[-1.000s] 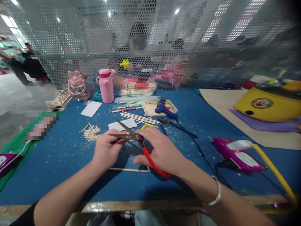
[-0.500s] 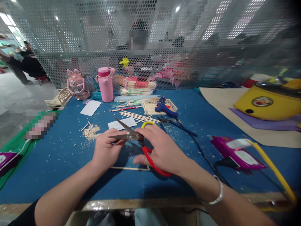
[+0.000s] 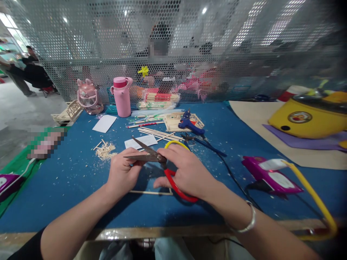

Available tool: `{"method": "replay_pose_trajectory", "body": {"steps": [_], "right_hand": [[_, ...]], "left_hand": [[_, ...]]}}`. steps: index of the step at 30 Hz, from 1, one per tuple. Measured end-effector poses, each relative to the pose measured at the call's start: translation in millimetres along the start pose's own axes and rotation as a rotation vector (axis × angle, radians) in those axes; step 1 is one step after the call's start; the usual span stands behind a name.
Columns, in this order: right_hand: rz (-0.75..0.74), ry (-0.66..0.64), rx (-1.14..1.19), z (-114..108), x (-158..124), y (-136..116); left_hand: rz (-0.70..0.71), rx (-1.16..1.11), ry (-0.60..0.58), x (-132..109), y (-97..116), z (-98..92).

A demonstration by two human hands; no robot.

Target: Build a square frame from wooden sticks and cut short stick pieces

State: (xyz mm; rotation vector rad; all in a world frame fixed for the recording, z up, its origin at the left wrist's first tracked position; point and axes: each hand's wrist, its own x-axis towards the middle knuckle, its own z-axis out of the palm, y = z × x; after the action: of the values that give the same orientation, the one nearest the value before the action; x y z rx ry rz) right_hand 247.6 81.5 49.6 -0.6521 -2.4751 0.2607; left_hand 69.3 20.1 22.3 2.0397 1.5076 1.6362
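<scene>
My right hand (image 3: 187, 168) grips a pair of scissors (image 3: 153, 156) with one red and one yellow handle loop. The blades are spread and point left, over the fingers of my left hand (image 3: 125, 167). Those fingers are closed in a pinch, and whatever is between them is hidden behind the blades. Beneath both hands, a thin wooden frame (image 3: 151, 193) lies on the blue tabletop, partly covered by them. Just beyond the hands are a white paper slip (image 3: 141, 141) and several thin wooden sticks (image 3: 159, 133).
A pile of cut wood bits (image 3: 105, 151) lies left. A blue glue gun (image 3: 191, 124) and its cable are beyond my right hand. A purple device (image 3: 272, 175) with a yellow arm stands right. A pink bottle (image 3: 122, 99) is at the back, before a perforated metal screen (image 3: 108, 43).
The view has shifted very slightly. Both hands and the spread scissors stay in nearly the same place.
</scene>
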Motion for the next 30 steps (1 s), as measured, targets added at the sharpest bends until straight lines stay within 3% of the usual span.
{"method": "replay_pose_trajectory", "body": {"steps": [11, 22, 30], "right_hand": [[0.037, -0.056, 0.013, 2.5, 1.8, 2.0], [0.037, -0.076, 0.046, 0.6, 2.8, 0.9], [0.045, -0.082, 0.106, -0.6, 2.8, 0.4]], "left_hand": [[-0.105, -0.05, -0.002, 2.7, 0.7, 2.6], [-0.002, 0.029, -0.011, 0.6, -5.4, 0.6], [-0.007, 0.035, -0.01, 0.7, -1.6, -0.4]]}}
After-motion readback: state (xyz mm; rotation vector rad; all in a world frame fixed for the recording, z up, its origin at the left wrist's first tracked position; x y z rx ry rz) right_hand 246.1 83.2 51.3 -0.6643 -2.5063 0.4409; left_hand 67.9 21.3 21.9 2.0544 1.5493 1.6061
